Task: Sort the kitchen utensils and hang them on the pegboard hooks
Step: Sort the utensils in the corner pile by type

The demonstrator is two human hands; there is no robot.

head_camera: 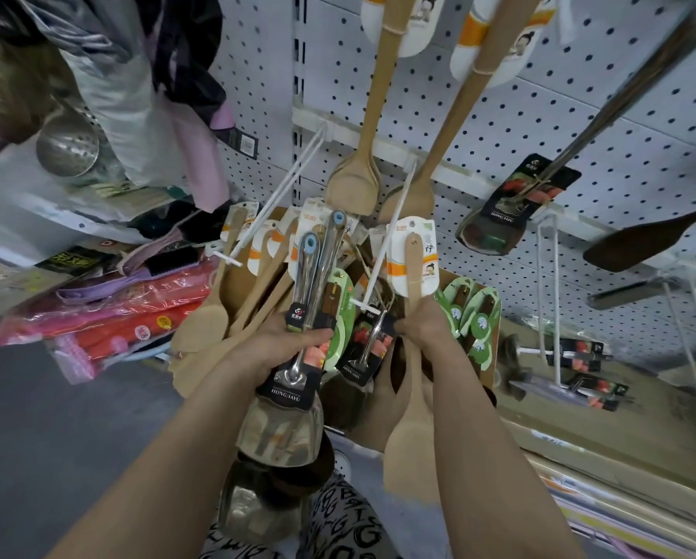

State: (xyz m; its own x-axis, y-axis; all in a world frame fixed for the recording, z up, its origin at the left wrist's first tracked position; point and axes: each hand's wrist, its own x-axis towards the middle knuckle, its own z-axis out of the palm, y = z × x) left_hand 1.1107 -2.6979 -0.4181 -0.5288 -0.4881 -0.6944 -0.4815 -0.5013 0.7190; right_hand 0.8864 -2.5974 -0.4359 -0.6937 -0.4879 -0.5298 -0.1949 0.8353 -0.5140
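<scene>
Left grip closed round two steel spatulas, blue-tipped handles up. Right grip closed round a wooden spatula, blade down, just beside a white hook of the pegboard.

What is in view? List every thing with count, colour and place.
pegboard: one, white with dark holes, behind everything
hanging wooden spatulas: two bunches, pale wood, top centre hooks
empty hooks: two, white, jutting out below them
metal spatulas: two, steel with blue handle tips, in left hand
wooden spatula: one, pale wood, in right hand
cardboard box: one, brown, under the hooks, full of utensils
green-carded utensils: several, box's right side
carded metal spatula: one, steel, black card, hanging right
packets: several, red and pink, lower left
left hand: one, fingers grip the metal spatulas
right hand: one, fingers grip the wooden spatula
</scene>
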